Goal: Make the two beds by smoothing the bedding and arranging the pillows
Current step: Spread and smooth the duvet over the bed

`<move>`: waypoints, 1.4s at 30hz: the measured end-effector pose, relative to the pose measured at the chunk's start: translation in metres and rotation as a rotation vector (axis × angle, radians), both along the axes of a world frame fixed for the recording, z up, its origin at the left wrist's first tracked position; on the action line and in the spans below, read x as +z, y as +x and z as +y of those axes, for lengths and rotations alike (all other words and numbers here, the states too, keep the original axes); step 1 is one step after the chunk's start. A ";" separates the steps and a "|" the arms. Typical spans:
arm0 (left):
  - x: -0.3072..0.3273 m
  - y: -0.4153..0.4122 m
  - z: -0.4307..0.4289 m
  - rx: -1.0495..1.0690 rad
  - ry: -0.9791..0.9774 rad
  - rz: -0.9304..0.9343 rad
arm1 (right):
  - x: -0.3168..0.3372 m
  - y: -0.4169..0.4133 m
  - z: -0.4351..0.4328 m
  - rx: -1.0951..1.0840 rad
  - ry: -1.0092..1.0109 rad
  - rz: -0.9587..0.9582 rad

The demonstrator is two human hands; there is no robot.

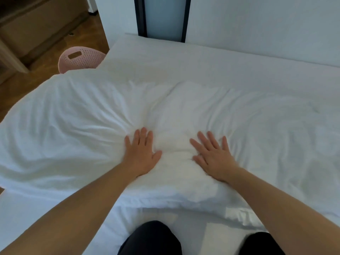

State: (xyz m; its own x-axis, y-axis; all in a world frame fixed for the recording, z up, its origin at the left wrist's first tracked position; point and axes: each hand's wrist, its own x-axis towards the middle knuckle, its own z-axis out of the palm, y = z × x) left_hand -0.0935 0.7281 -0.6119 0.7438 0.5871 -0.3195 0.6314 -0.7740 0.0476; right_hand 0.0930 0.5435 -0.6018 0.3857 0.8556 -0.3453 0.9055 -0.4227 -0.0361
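Both hands flat on the white duvet.

Left hand (141,153) and right hand (213,156) press palms down, fingers straight and spread, near the duvet's (82,122) creased near edge on the bed (220,57); pink basket (81,58) beyond.

White duvet (92,115), pink perforated basket (81,58)

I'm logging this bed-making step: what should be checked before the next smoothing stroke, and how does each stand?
1. Left hand flat on the duvet: ok.
2. Right hand flat on it: ok.
3. Duvet smooth: not ok, creases fan out from the left hand.
4. Pillows arranged: cannot tell, none plainly in view.
5. Pink basket apart from the duvet: cannot tell, its near side is hidden.
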 end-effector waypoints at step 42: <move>0.020 0.157 -0.262 -0.784 0.198 0.004 | 0.007 0.157 -0.367 -0.120 0.159 -0.235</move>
